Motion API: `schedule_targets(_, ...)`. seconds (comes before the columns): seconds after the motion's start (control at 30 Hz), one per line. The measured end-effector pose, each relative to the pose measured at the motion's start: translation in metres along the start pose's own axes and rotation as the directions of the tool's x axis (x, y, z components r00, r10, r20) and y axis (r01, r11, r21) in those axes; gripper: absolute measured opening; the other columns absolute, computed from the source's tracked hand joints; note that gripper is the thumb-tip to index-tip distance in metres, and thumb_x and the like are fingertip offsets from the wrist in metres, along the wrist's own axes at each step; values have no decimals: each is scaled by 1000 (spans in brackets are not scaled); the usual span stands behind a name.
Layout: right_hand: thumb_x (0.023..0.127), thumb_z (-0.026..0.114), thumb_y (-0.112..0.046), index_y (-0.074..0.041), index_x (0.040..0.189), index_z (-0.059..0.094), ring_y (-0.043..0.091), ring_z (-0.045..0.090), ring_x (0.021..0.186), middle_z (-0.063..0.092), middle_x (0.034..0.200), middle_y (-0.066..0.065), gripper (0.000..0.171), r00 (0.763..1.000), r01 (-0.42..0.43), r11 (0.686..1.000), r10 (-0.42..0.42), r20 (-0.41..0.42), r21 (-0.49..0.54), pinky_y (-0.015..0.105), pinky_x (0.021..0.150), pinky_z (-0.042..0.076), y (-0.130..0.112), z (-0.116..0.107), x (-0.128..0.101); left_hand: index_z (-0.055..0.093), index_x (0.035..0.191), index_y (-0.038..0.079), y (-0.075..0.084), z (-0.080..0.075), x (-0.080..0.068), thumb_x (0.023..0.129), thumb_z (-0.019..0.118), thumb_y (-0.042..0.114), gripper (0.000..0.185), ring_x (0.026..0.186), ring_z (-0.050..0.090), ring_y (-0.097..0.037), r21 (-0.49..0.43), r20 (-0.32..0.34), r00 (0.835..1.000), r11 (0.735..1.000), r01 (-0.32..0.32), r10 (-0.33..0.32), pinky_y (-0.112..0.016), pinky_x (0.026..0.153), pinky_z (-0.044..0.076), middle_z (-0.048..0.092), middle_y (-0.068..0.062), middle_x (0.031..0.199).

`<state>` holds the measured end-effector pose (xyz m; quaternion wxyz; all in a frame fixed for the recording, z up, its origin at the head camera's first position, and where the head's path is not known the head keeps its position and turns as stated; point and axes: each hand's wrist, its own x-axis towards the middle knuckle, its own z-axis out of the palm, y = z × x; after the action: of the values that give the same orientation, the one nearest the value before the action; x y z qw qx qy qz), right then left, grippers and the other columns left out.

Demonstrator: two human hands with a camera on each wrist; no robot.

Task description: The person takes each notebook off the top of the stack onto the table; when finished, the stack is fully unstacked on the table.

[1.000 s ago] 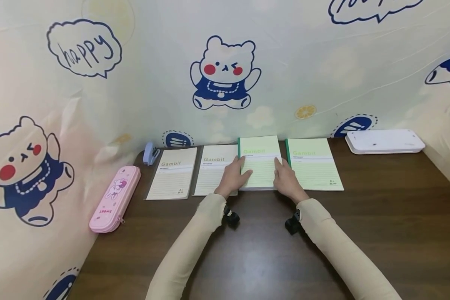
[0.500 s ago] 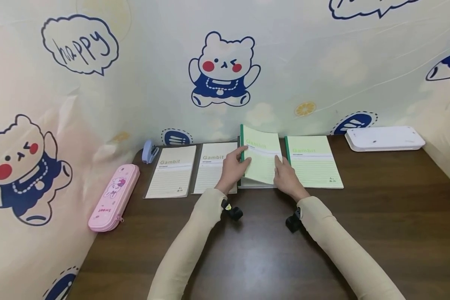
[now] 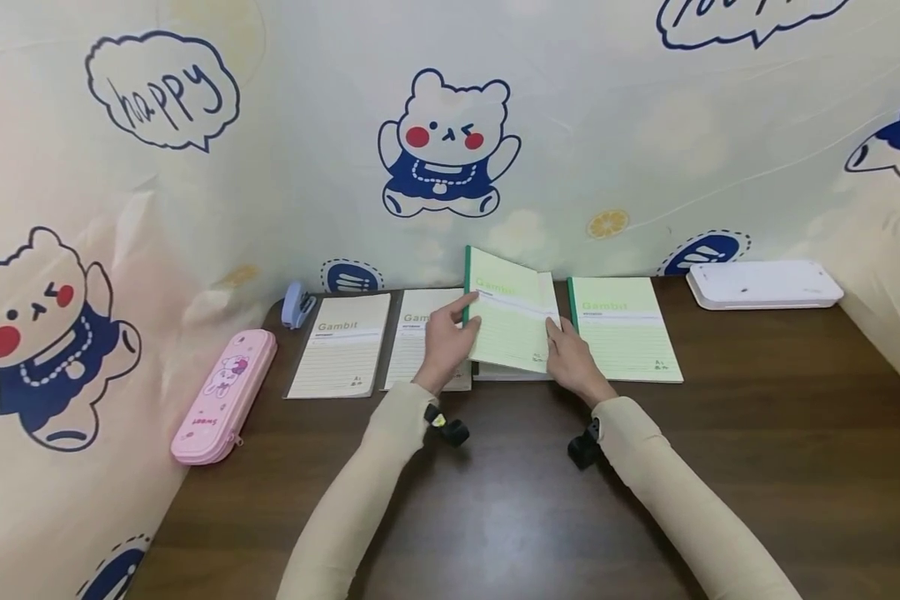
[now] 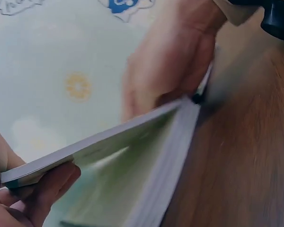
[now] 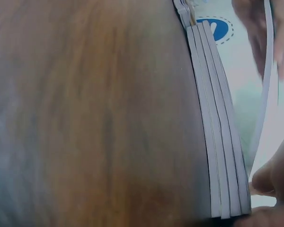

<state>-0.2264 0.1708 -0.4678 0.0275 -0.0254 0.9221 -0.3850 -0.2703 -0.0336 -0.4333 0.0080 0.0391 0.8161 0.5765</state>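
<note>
A green-covered notebook (image 3: pixel 512 321) is raised at its left side and tilted above a stack of notebooks (image 5: pixel 220 127). My left hand (image 3: pixel 444 343) pinches its dark green spine, thumb on the cover; the left wrist view shows fingers (image 4: pixel 59 182) under the spine. At the right edge my right hand (image 3: pixel 576 362) holds the notebook, and its side still meets the stack. Page edges of several stacked notebooks show in the right wrist view. Another green notebook (image 3: pixel 626 333) lies just right of my right hand.
Two pale notebooks, one farther left (image 3: pixel 341 350) and one partly behind my left hand (image 3: pixel 412 358), lie on the dark wooden table (image 3: pixel 510 517). A pink pencil case (image 3: pixel 225 396), a blue stapler (image 3: pixel 297 306) and a white case (image 3: pixel 765 285) stand around them. A printed cloth (image 3: pixel 570 125) hangs behind.
The top green notebook was lying flat on the stack. My left hand has lifted its spine side and shifted slightly left, while my right hand stays at the right edge.
</note>
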Motion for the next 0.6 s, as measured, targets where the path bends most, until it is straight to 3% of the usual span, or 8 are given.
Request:
schedule_targets(0.1, 103, 25, -5, 6, 151, 18, 43, 17, 146, 12, 159, 27, 50, 1000, -11, 1000, 11, -4, -8, 54, 116, 24, -2, 3, 1, 60, 132, 25, -1, -34, -9, 90, 63, 7, 46, 60, 56, -9, -43, -41, 999, 999, 20, -22, -20, 48, 47, 65, -14, 125)
schedule_targets(0.2, 102, 26, -3, 6, 151, 18, 41, 17, 147, 12, 159, 25, 50, 1000, -25, 1000, 25, -6, -2, 53, 117, 24, -5, 6, 0, 60, 133, 20, -7, -79, -26, 89, 63, 3, 47, 67, 59, -7, -99, -68, 997, 995, 20, -27, -20, 55, 52, 62, -19, 127)
schedule_targets(0.27, 102, 26, -2, 6, 151, 17, 41, 16, 147, 11, 159, 26, 51, 1000, -30, 1000, 30, -2, -4, 53, 117, 24, -6, 8, 0, 58, 135, 15, -15, -113, -45, 89, 63, 1, 48, 76, 64, -6, -131, -77, 996, 991, 22, -32, -23, 63, 57, 59, -23, 131)
schedule_targets(0.37, 102, 26, -3, 6, 151, 17, 42, 15, 147, 9, 159, 27, 51, 999, -35, 999, 35, 13, -5, 53, 117, 23, -8, 10, -1, 55, 138, 15, -28, -163, -87, 92, 62, 5, 48, 82, 67, -5, -107, -81, 993, 991, 79, -88, -26, 68, 58, 56, -23, 135)
schedule_targets(0.43, 102, 25, -3, 6, 151, 16, 43, 14, 147, 9, 159, 28, 51, 999, -32, 999, 32, 23, -16, 54, 117, 22, -8, 10, -1, 53, 140, 16, -37, -192, -119, 94, 62, 11, 47, 91, 62, 0, -26, -89, 988, 992, 121, -123, -22, 72, 56, 52, -18, 141)
schedule_targets(0.53, 102, 24, -2, 8, 151, 15, 45, 14, 146, 8, 158, 30, 51, 999, -26, 999, 27, 28, -33, 55, 117, 22, -7, 7, 0, 52, 141, 17, -48, -222, -165, 95, 62, 18, 47, 97, 55, 2, 79, -108, 973, 974, 211, -202, -18, 73, 52, 48, -11, 146)
schedule_targets(0.6, 102, 24, -2, 8, 150, 15, 45, 15, 146, 9, 158, 31, 50, 1000, -19, 999, 20, 20, -47, 56, 116, 22, -6, 4, 1, 52, 141, 18, -55, -234, -189, 95, 63, 21, 48, 96, 55, 2, 90, -119, 956, 956, 280, -269, -20, 72, 52, 50, -7, 145)
